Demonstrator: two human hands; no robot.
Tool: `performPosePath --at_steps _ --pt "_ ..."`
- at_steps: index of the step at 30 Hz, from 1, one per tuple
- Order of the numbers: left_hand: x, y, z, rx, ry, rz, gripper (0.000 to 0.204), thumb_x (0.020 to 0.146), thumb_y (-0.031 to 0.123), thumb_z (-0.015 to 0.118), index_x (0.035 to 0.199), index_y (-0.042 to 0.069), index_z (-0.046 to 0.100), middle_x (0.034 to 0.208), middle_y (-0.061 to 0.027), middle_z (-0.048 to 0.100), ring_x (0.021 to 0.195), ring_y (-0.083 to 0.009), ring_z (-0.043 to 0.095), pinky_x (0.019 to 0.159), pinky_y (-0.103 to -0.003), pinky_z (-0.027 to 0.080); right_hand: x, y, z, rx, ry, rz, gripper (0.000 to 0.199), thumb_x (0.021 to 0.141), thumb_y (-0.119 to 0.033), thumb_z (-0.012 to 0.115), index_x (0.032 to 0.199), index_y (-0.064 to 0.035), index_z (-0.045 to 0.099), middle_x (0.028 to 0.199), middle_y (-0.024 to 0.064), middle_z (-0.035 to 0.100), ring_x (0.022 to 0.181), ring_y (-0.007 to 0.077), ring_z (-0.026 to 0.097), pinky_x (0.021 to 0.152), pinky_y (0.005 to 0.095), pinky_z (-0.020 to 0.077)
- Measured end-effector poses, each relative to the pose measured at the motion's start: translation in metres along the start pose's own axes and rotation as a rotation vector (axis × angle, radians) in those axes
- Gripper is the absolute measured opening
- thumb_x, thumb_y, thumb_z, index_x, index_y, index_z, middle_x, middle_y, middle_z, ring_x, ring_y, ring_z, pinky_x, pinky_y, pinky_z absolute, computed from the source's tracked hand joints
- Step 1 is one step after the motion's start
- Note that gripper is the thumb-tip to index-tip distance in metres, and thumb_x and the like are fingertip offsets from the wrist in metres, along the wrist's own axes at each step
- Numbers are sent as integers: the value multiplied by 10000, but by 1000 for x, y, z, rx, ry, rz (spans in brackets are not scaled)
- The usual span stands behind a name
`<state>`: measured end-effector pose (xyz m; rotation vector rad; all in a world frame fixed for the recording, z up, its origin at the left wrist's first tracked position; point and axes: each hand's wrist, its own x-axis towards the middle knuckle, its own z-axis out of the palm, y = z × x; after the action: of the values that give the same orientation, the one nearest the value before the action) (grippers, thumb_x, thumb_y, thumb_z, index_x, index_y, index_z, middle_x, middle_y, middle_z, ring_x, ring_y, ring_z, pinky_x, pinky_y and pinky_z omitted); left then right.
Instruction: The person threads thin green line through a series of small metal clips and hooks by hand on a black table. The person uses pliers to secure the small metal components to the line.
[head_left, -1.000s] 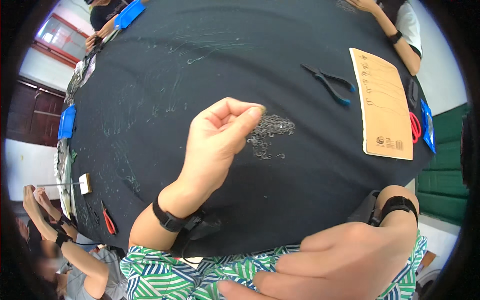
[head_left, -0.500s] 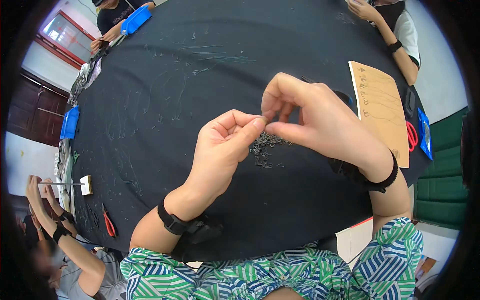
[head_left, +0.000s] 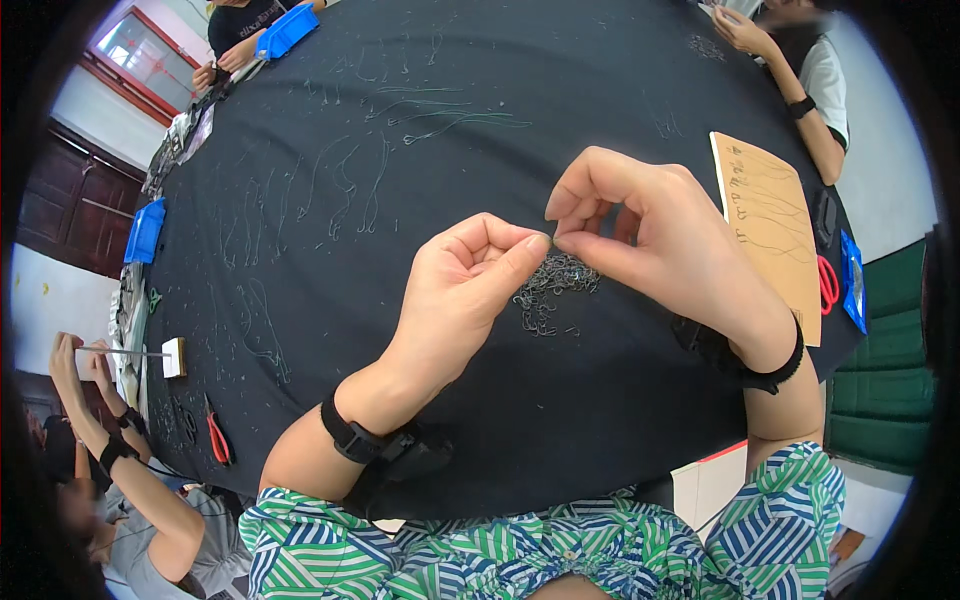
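Note:
Just above the dark cloth, my left hand (head_left: 465, 290) pinches with thumb and forefinger. My right hand (head_left: 665, 225) faces it, its fingers bent in close to the thumb and its tips almost against the left ones. Whatever the two pinches hold is too small to make out. Beneath the fingertips lies a loose pile of small dark metal hooks (head_left: 545, 298), like fish hooks, partly covered by my hands. Farther off, thin greenish lines (head_left: 455, 119) with tiny hooks at their ends are laid out on the cloth.
Right of my hands is a tan notebook (head_left: 770, 235) with lines across it, beside red-handled scissors (head_left: 828, 285) and a blue packet (head_left: 853, 282). Red-handled pliers (head_left: 217, 440) and a white block (head_left: 174, 357) lie left. Blue trays (head_left: 287, 32) stand at the edge; other people sit around.
My fingertips have drawn slightly apart, the right hand shifting a little to the right. The whole view has moved slightly. Both pinches stay over the pile of hooks.

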<state>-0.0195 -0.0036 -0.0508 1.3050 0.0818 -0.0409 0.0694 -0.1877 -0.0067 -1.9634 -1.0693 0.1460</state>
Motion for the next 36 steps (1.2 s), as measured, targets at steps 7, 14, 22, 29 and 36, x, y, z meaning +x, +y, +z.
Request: performPosePath --at_steps 7,14,22,29,36 --pt "-1 7 -2 -123 26 -46 185 976 182 647 1021 4 637 662 92 513 527 22 351 472 -172 265 -5 4 9 346 -163 133 424 858 -28 671 1252 -9 517 1146 145 648 822 158 685 620 243 529" --pt "-7 40 20 -226 115 92 153 991 197 621 1045 55 636 620 102 319 527 -13 243 469 -220 194 -6 -16 35 1060 -541 329 569 922 -115 653 1383 52 364 1210 192 598 936 190 687 757 294 596" --pt "5 41 7 -139 171 165 106 988 170 621 986 64 631 626 109 311 525 -8 241 473 -217 195 5 -6 -5 673 -366 373 241 964 -294 640 887 -69 682 676 -35 589 591 41 548 558 183 447" --pt "7 21 -5 -85 135 123 75 977 128 632 958 56 626 639 104 372 527 -3 257 469 -209 200 5 21 -41 1198 49 51 206 1000 -249 541 923 -69 605 849 23 610 565 33 410 468 172 324" --pt "9 8 -12 -54 94 96 94 984 143 630 972 50 631 672 101 425 537 8 275 472 -198 215 3 38 -52 1599 175 14 197 996 -207 520 1016 -43 627 1112 134 674 639 101 558 526 195 461"
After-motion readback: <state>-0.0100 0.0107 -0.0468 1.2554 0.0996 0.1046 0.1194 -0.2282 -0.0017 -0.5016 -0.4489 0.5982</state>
